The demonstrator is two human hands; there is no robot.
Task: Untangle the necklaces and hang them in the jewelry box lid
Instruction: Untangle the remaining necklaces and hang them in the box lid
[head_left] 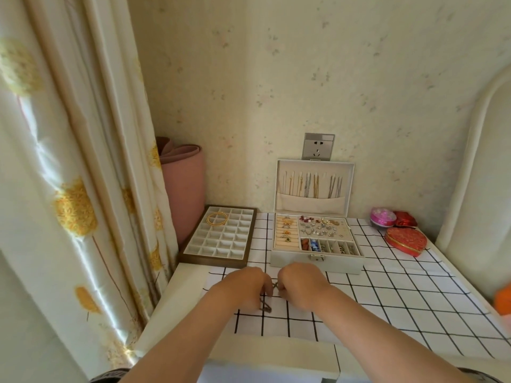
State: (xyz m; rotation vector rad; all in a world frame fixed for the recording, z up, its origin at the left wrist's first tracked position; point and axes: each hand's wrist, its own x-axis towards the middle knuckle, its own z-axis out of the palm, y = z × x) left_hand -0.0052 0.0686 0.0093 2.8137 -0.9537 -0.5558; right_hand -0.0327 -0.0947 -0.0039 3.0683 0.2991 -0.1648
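Soft, warm daylight comes from the left, where the satin curtain (69,175) glows and carries streaks of glare along its folds, strongest near its lower end. The wall (304,78) takes an even yellowish cast. The left hand (246,288) and right hand (301,286) throw only a faint shadow on the table (387,299). Detail is soft: the necklaces (269,297) pinched between the hands blur together. Wide-angle distortion bows the curtain and the headboard (484,161) at the edges.

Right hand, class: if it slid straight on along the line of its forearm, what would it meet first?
Probably the left hand. The right hand points forward and leftward, and both seem to pinch the necklace with their fingertips almost touching. Depth is hard to judge from this one view.
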